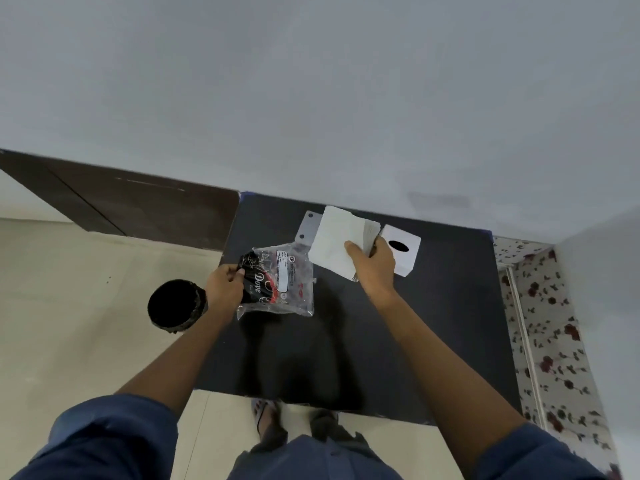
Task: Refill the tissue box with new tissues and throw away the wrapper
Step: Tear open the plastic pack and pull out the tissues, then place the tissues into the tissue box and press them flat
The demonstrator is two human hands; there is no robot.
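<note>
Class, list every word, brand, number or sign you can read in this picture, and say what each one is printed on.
"Dove": white script on the black part of the clear plastic wrapper held by the left hand.
White label on the wrapper: print too small and blurred to read.
Tissue box, tissue stack in the right hand, bin: no text.

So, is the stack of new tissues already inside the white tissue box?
No, the right hand holds the tissue stack in the air beside the tissue box, while the left hand holds the wrapper.
</note>
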